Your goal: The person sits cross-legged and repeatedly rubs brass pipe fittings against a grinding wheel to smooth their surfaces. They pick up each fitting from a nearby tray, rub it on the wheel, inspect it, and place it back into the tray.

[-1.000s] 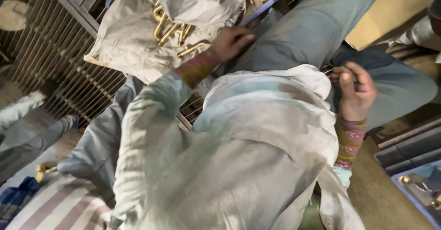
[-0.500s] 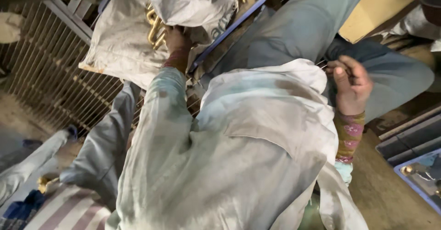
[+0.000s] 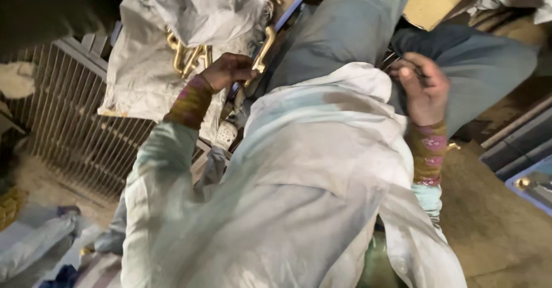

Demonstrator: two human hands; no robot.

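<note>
— Brass handle (image 3: 263, 49) sits in the left hand (image 3: 229, 69), fingers curled shut around its lower end, just at the edge of the white sack (image 3: 144, 75). See it?

— Yes. Its long axis runs steeply, lower end in the fist, upper end pointing up and a little right toward the blue bar (image 3: 296, 0).

— How much room around it?

— Tight. The sack with more brass pieces (image 3: 187, 55) lies just left, the grey trouser leg (image 3: 339, 35) just right, and the metal grille (image 3: 75, 132) spreads below the sack. Open space is only the narrow gap between sack and leg.

— And the right hand (image 3: 422, 86)?

— Closed loosely near the other knee, well apart from the left. Something dark may be pinched in it; I cannot tell what.

— What changed from half a second ago?

— Then the left hand was deeper in the sack's mouth among the brass pieces. Now it has drawn back toward the body with one piece lifted clear. The right hand has barely shifted.
</note>
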